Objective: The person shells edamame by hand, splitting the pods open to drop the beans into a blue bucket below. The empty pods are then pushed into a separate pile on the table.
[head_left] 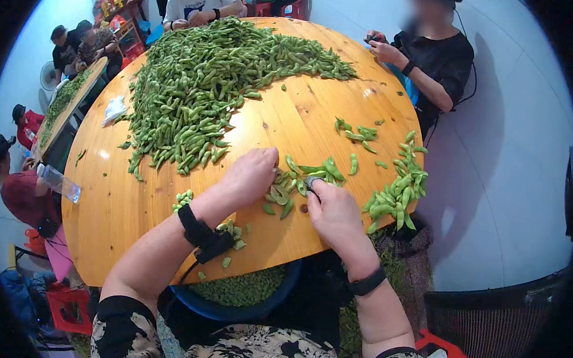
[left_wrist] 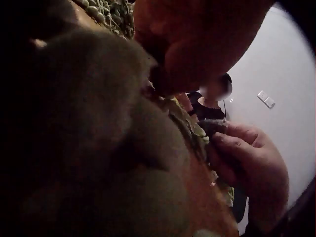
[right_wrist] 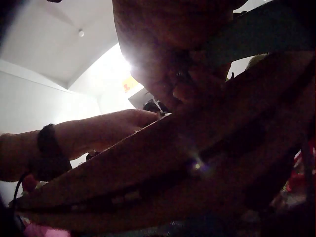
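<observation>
Low over the table's near side, my left hand [head_left: 253, 174] has curled fingers, with fingertips hidden behind the hand; I cannot tell what they hold. Just right of it, my right hand [head_left: 337, 213] reaches in from the near edge and pinches a green soybean pod [head_left: 301, 188] with thumb and finger. A dark covering [head_left: 312, 183] wraps one digit's tip; the left wrist view shows this covering [left_wrist: 215, 126] too. Flattened, paler pods [head_left: 277, 194] lie under the left fingertips. Fuller green pods [head_left: 330, 171] lie just beyond the right hand. Both wrist views are dark.
A big soybean pod heap [head_left: 194, 92] covers the far left of the round wooden table [head_left: 302, 116]. More pods [head_left: 401, 190] line the right edge. Shelled beans [head_left: 230, 231] lie near my left wrist. A blue basin [head_left: 288, 294] of beans sits below. People [head_left: 432, 57] sit around.
</observation>
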`<state>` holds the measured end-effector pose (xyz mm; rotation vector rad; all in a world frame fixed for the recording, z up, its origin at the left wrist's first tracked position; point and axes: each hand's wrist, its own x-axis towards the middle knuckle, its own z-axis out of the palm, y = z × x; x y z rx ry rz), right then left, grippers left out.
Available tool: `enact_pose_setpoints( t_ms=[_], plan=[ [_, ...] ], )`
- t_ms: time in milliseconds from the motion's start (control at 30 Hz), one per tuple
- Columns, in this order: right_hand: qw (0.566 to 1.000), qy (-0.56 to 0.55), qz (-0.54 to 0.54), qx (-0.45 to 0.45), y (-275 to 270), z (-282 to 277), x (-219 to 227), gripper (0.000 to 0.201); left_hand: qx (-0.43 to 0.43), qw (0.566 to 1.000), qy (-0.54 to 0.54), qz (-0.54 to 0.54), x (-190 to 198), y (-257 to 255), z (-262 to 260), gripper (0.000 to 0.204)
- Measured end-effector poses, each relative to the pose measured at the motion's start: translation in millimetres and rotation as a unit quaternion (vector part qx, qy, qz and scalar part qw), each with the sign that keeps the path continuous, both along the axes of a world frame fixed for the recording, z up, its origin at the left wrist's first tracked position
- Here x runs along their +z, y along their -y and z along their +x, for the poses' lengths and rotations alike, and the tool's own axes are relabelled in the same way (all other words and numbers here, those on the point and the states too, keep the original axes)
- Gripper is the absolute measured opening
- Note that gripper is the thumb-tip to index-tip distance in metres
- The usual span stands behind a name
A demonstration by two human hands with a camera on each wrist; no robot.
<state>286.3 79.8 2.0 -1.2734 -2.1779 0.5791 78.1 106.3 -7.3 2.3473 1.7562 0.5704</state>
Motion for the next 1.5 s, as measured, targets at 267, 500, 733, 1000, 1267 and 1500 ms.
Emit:
enact_pose_setpoints(
  t_ms=[267,500,733,1000,1267,1500],
  plan=[
    [0.988,0.076,0.103,0.085,24.2,-34.8,15.1,0.010,0.056,0.996,0.062,-0.025,30.2,81.8,-49.2,0.010],
    [0.971,0.195,0.136,0.021,-21.6,-33.9,-4.4,0.008,0.217,0.958,0.180,-0.057,32.2,163.9,-117.4,0.009],
    [0.982,0.148,0.100,0.062,28.3,-39.7,26.3,0.010,0.163,0.977,0.129,0.045,0.6,174.6,-129.5,0.033],
    [0.982,-0.168,-0.052,0.072,43.7,-31.4,-15.8,0.016,0.023,0.985,0.169,0.003,-9.1,140.9,-112.8,0.043],
    [0.893,-0.298,-0.337,0.015,44.1,-22.5,-3.5,0.017,-0.173,0.971,0.164,-0.009,0.0,144.4,-43.3,0.039],
    [0.907,-0.294,-0.300,0.006,47.2,-20.4,-9.2,0.018,-0.184,0.974,0.131,-0.016,-1.9,185.9,-19.4,0.044]
  ],
)
